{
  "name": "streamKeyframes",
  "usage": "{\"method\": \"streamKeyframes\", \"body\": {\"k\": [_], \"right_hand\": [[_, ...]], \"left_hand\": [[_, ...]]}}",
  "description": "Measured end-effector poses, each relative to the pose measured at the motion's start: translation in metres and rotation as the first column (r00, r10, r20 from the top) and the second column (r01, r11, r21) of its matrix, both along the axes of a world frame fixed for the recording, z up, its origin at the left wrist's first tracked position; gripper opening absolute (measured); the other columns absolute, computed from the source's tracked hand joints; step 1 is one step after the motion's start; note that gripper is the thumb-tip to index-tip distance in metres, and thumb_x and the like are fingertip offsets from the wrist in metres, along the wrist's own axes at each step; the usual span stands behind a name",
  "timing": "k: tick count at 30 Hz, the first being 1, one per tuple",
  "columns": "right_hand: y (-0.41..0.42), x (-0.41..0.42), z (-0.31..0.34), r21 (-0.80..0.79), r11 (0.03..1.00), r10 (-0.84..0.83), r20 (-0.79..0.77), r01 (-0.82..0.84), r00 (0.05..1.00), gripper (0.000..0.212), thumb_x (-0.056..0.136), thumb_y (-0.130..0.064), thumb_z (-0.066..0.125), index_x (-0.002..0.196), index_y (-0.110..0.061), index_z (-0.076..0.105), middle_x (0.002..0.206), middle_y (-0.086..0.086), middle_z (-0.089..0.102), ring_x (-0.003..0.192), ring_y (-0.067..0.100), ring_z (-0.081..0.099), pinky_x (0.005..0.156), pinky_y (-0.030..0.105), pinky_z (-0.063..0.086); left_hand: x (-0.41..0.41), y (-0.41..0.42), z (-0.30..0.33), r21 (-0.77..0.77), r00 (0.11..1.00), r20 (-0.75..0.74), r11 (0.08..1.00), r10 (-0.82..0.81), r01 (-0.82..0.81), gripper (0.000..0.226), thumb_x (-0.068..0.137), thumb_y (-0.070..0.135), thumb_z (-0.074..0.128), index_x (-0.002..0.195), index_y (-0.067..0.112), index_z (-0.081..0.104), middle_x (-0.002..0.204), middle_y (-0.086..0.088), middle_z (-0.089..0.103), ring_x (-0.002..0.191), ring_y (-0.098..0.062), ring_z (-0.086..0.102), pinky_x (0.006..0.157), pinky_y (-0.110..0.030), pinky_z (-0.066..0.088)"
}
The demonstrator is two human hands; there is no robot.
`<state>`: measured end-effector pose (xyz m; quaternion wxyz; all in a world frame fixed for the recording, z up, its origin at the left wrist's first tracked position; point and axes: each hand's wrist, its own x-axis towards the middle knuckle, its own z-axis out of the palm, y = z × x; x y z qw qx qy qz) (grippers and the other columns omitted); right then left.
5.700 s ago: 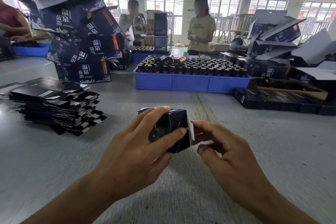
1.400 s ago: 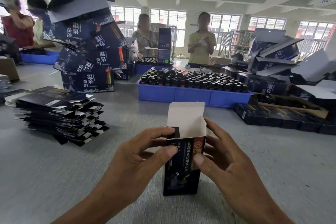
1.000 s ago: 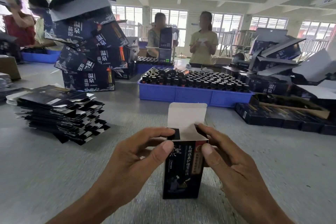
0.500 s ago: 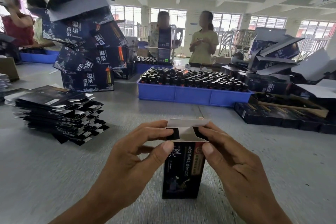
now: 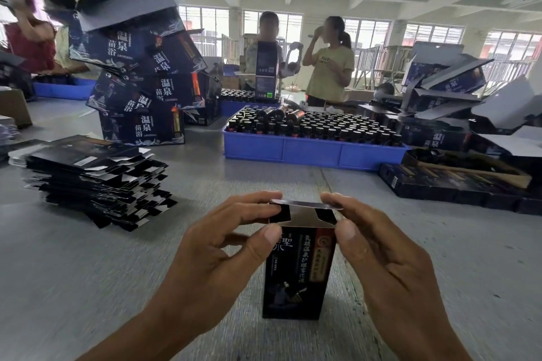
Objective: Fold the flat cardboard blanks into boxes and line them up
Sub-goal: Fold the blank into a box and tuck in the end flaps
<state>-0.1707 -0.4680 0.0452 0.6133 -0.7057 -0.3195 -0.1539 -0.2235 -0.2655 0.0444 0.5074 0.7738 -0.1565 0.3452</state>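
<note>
A small dark box with gold and white lettering stands upright on the grey table in front of me. My left hand grips its upper left corner between thumb and fingers. My right hand grips the upper right corner the same way. The top flap lies bent nearly flat over the box's open top, under my fingertips. The two side tabs are folded inward below it. A stack of flat dark blanks lies on the table at the left.
A blue tray full of dark bottles stands behind the box. A leaning pile of large dark boxes rises at the back left; more open boxes and a row of small boxes sit at the right. Several people stand beyond.
The box was turned upright and stood on the table. Its white top flap, upright a second ago, has been bent forward and down over the opening.
</note>
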Motion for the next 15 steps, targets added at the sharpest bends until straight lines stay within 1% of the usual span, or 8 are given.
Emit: {"method": "streamKeyframes", "body": {"k": [2,4,6,9,11,12,13,15], "right_hand": [[0.0005,-0.0003,-0.0001,0.023,0.999,-0.026,0.019,0.025,0.999,0.028,0.087,-0.056,0.060,0.115,-0.052,0.068,0.114,-0.030,0.069,0.110,-0.012,0.062,0.086,0.003,0.045],[0.0015,0.0002,-0.0006,0.050,0.998,-0.024,0.013,0.023,1.000,0.022,0.092,-0.053,0.063,0.114,-0.050,0.069,0.114,-0.028,0.071,0.110,-0.009,0.064,0.090,0.007,0.047],[0.0020,-0.0002,-0.0004,0.061,0.998,-0.014,0.007,0.014,1.000,0.023,0.092,-0.053,0.061,0.113,-0.049,0.070,0.114,-0.027,0.071,0.110,-0.007,0.065,0.090,0.010,0.050],[0.0019,-0.0007,-0.0002,0.055,0.998,-0.022,-0.008,0.022,1.000,0.029,0.087,-0.056,0.060,0.114,-0.052,0.069,0.112,-0.028,0.071,0.110,-0.007,0.065,0.090,0.008,0.048],[0.0018,-0.0003,-0.0007,0.051,0.998,-0.028,-0.012,0.029,1.000,0.026,0.089,-0.054,0.062,0.114,-0.053,0.068,0.110,-0.029,0.071,0.108,-0.008,0.065,0.089,0.016,0.054],[0.0018,0.0001,-0.0011,0.049,0.998,-0.033,-0.013,0.033,0.999,0.029,0.086,-0.052,0.062,0.114,-0.053,0.068,0.109,-0.030,0.071,0.108,-0.008,0.065,0.089,0.021,0.055],[0.0018,0.0003,-0.0013,0.048,0.998,-0.034,-0.012,0.035,0.999,0.031,0.082,-0.051,0.061,0.113,-0.053,0.068,0.109,-0.030,0.071,0.107,-0.008,0.065,0.089,0.021,0.056],[0.0025,0.0002,-0.0006,0.064,0.998,-0.016,-0.009,0.017,1.000,0.031,0.081,-0.050,0.061,0.110,-0.053,0.070,0.109,-0.029,0.072,0.107,-0.008,0.065,0.084,0.011,0.053]], "left_hand": [[-0.0018,-0.0018,0.0013,-0.032,1.000,-0.010,0.999,-0.012,0.012,0.022,0.092,0.040,0.060,0.110,0.037,0.072,0.128,0.017,0.066,0.116,-0.009,0.065,0.084,-0.025,0.058],[-0.0034,-0.0036,0.0024,-0.079,0.999,-0.034,0.997,-0.029,0.027,0.023,0.092,0.046,0.057,0.106,0.038,0.074,0.127,0.016,0.067,0.117,-0.010,0.065,0.084,-0.034,0.059],[-0.0037,-0.0054,0.0032,-0.099,0.999,-0.048,0.995,-0.023,0.018,0.026,0.092,0.049,0.055,0.104,0.037,0.075,0.125,0.016,0.068,0.118,-0.010,0.064,0.084,-0.040,0.059],[-0.0029,-0.0080,0.0044,-0.145,0.998,-0.045,0.989,-0.032,0.025,0.025,0.091,0.047,0.058,0.102,0.034,0.077,0.122,0.016,0.069,0.116,-0.008,0.065,0.079,-0.031,0.062],[-0.0026,-0.0089,0.0045,-0.175,0.998,-0.041,0.984,-0.044,0.036,0.023,0.089,0.044,0.061,0.102,0.034,0.078,0.122,0.016,0.070,0.115,-0.008,0.066,0.076,-0.023,0.060],[-0.0027,-0.0089,0.0043,-0.184,0.998,-0.043,0.982,-0.044,0.035,0.021,0.089,0.043,0.063,0.102,0.034,0.078,0.121,0.016,0.070,0.114,-0.007,0.066,0.074,-0.021,0.059],[-0.0027,-0.0088,0.0040,-0.196,0.998,-0.049,0.980,-0.044,0.034,0.020,0.088,0.042,0.066,0.102,0.035,0.078,0.121,0.016,0.070,0.113,-0.007,0.067,0.073,-0.021,0.059],[-0.0026,-0.0088,0.0027,-0.227,0.997,-0.061,0.973,-0.053,0.038,0.020,0.085,0.043,0.068,0.101,0.035,0.077,0.121,0.015,0.071,0.110,-0.010,0.069,0.074,-0.025,0.060]]}}
